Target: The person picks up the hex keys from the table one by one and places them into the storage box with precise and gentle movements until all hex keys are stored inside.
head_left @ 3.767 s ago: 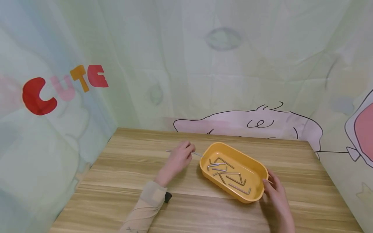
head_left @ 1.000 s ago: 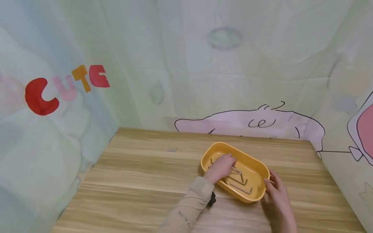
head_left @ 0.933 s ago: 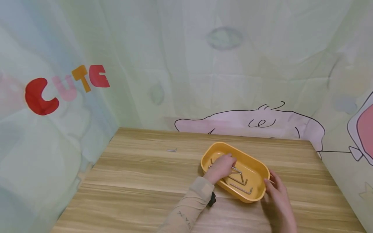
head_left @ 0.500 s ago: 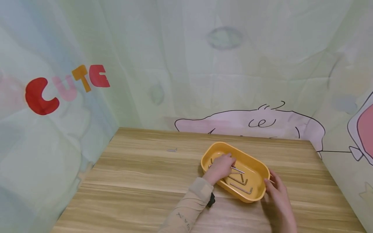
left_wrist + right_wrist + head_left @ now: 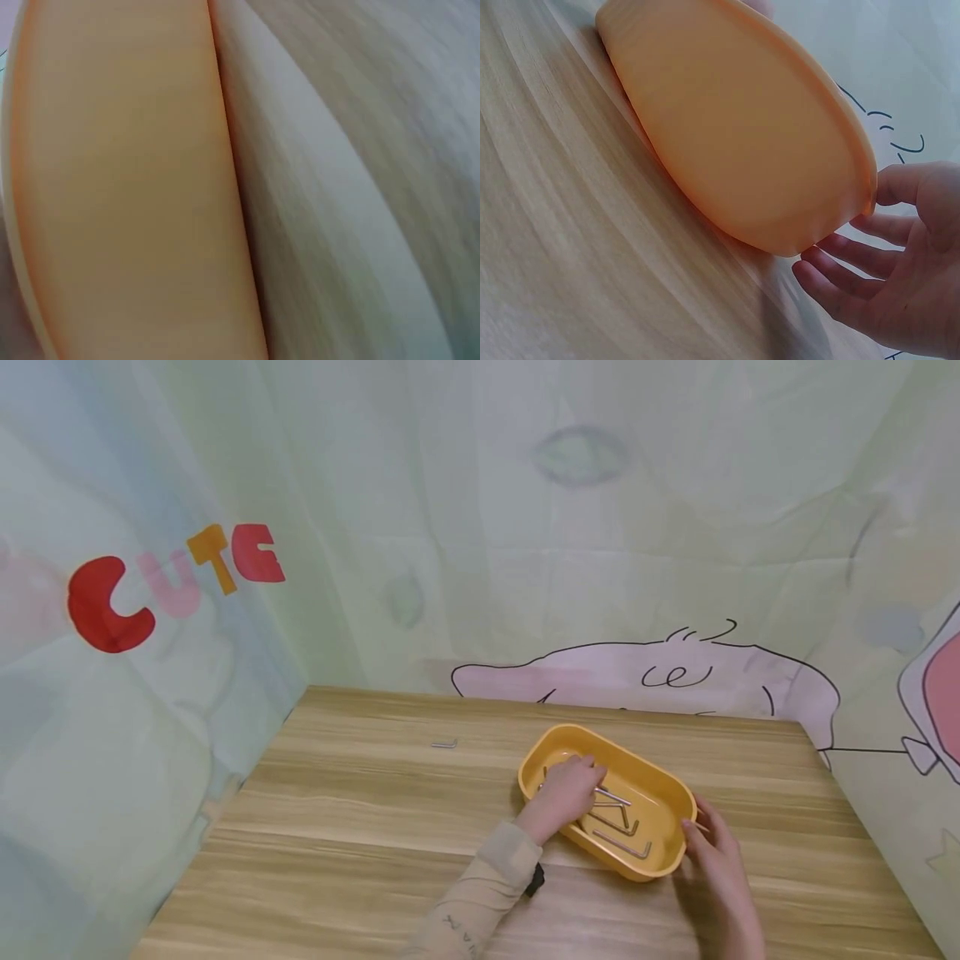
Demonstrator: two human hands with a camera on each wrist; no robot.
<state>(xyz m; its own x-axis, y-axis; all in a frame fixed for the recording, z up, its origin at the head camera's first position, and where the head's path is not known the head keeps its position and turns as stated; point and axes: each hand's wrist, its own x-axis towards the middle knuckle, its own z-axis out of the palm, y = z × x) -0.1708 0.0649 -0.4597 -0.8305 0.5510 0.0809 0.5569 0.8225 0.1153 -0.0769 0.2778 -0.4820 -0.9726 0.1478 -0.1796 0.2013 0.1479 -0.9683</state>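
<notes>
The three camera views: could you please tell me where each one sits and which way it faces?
Head: worn high, looks forward and down at the wooden table, yellow tray of hex keys; left hand in the tray, right hand at its near end.
Left wrist: pressed close to the tray's outer wall; no hand clearly shows.
Right wrist: low, beside the tray; open fingers show.
All share the tray.

Tray wall (image 5: 600,853) apparently flanks keys (image 5: 622,843).

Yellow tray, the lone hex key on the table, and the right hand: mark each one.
yellow tray (image 5: 658,788), head view, far right rim.
lone hex key (image 5: 444,744), head view, middle of its shaft.
right hand (image 5: 900,289), right wrist view, palm beside the tray's end.
</notes>
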